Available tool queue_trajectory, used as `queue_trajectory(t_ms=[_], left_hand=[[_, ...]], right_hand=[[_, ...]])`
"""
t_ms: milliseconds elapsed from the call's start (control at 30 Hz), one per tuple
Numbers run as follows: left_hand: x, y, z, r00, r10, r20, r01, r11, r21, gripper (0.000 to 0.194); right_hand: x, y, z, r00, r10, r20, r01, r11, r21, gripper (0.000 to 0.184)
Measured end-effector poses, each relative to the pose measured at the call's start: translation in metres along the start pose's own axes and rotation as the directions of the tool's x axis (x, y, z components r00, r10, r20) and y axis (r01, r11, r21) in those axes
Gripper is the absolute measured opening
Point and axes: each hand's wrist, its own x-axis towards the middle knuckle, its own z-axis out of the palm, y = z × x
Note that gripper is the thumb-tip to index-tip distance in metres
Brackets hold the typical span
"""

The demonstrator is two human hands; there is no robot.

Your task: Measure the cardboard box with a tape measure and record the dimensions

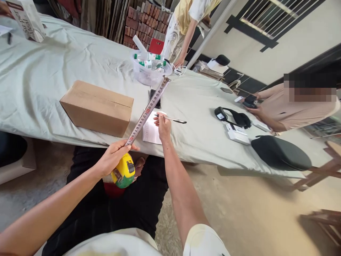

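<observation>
My left hand (115,156) is closed around the blade of a tape measure (124,170). The yellow and green case hangs below that hand, and the pulled-out blade slants up and away over the table. In my right hand (163,126) is a pen (176,120), its dark end pointing right. That hand rests over a white sheet of paper (152,132) with faint marks, partly covered by the blade and fingers. Left of the paper lies a closed brown cardboard box (97,106). A dark phone (157,101) lies partly behind the blade.
A clear plastic tub (142,76) holding green-capped bottles stands at the table's far side. To the right are a black head strap device (231,117), white boxes (237,134) and a dark cap (281,152). One person stands beyond the table; another at right holds a device.
</observation>
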Motion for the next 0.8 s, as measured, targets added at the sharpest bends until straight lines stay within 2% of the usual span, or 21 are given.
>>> queue_trajectory(t_ms=[67, 167, 333, 433, 633, 800], left_hand=[[0.020, 0.001, 0.012, 0.999, 0.014, 0.037, -0.013, 0.999, -0.036, 0.025], [0.053, 0.000, 0.027, 0.999, 0.006, 0.038, -0.001, 0.992, -0.129, 0.020], [0.094, -0.011, 0.036, 0.997, -0.083, 0.003, 0.081, 0.970, -0.227, 0.020], [0.104, -0.021, 0.035, 0.990, -0.136, -0.026, 0.127, 0.967, -0.221, 0.021], [0.109, -0.030, 0.035, 0.987, -0.128, -0.092, 0.114, 0.983, -0.146, 0.014], [0.116, -0.032, 0.038, 0.972, -0.150, -0.182, 0.132, 0.986, -0.103, 0.006]], right_hand=[[0.002, 0.005, 0.000, 1.000, -0.017, 0.013, 0.017, 0.999, -0.037, 0.042], [0.003, 0.012, 0.000, 0.999, -0.034, 0.005, 0.034, 0.995, -0.092, 0.028], [-0.001, 0.023, 0.000, 1.000, -0.002, -0.018, -0.001, 0.992, -0.125, 0.014], [-0.003, 0.028, 0.000, 1.000, 0.008, -0.020, -0.010, 0.993, -0.115, 0.015], [-0.001, 0.027, 0.002, 1.000, -0.016, 0.002, 0.016, 0.994, -0.110, 0.011], [0.002, 0.023, 0.000, 1.000, -0.019, 0.013, 0.022, 0.979, -0.200, 0.010]])
